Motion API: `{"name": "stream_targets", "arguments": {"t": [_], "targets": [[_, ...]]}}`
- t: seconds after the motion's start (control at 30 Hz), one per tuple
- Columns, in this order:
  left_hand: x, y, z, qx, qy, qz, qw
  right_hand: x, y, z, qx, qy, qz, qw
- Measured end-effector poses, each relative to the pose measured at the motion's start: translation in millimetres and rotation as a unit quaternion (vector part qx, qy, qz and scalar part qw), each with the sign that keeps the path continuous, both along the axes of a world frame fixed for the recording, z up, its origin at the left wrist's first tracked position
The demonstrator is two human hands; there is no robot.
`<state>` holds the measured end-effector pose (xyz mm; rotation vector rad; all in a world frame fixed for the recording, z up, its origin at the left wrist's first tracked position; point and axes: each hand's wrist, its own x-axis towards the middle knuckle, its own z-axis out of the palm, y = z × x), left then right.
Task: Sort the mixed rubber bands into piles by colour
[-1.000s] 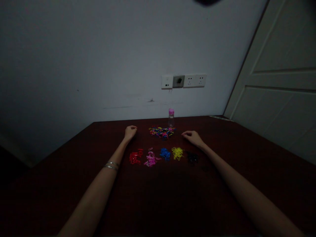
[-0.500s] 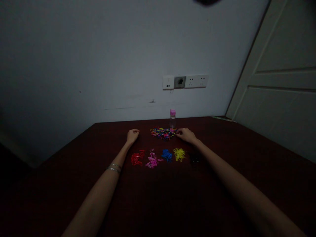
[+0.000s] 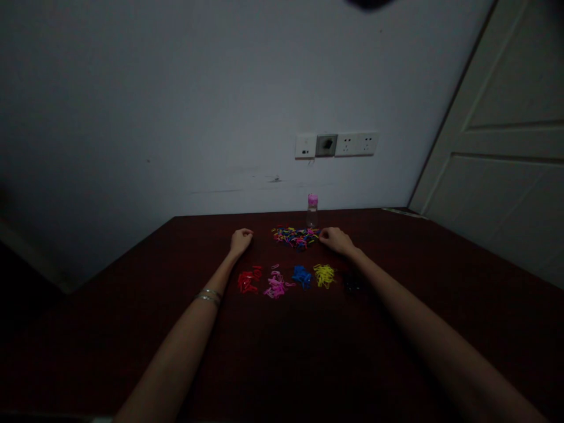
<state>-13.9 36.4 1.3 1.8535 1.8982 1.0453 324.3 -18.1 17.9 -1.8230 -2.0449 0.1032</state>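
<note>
The main change over the last second is at our right hand [image 3: 337, 239]: a second ago its fingertips were a little apart from the mixed heap of small coloured pieces [image 3: 295, 237], and now they are at the heap's right edge. We judge that this puts us at picking among the loose pieces rather than at the single-colour piles.

Our right fingers are drawn close together, the gap between thumb and fingers small; whether they have hold of a piece, we cannot tell in this dim light. Our left hand [image 3: 242, 240] is as it was, resting beside the heap and apart from it, fingers curled inward; we see nothing in them, but cannot tell how tightly they close.

The heap lies towards the far side of the dark counter [image 3: 282, 352], just in front of the upright clear bottle with a pink cap [image 3: 312, 216]. Nearer us, unchanged as far as we can see, run the red pile [image 3: 247, 282], pink pile [image 3: 276, 285], blue pile [image 3: 302, 276], yellow pile [image 3: 324, 275] and black pile [image 3: 351, 282], the last hard to make out beside our right forearm.
</note>
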Motion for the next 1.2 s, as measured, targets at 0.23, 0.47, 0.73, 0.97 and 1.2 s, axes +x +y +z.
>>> {"name": "stream_targets", "arguments": {"t": [0.23,0.47,0.73,0.97,1.2], "targets": [[0.5,1.3,-1.6,0.001,0.01,0.001,1.0,21.4,0.6,-4.4,-0.019,0.06,0.05,0.997],[12.5,-2.7,7.5,0.01,0.023,-0.021,0.999,31.6,-14.9,9.4,-0.168,0.181,0.155,0.957],[67.5,-20.2,27.4,-0.014,0.074,-0.207,0.976,27.4,-50.5,48.3,-0.354,0.138,0.235,0.894],[103.8,-44.5,32.7,-0.031,0.112,-0.307,0.945,23.2,-54.4,47.8,-0.373,0.142,0.239,0.885],[118.3,-64.9,35.2,-0.051,0.191,-0.278,0.94,29.6,-43.8,31.2,-0.286,0.227,0.192,0.911]]}}
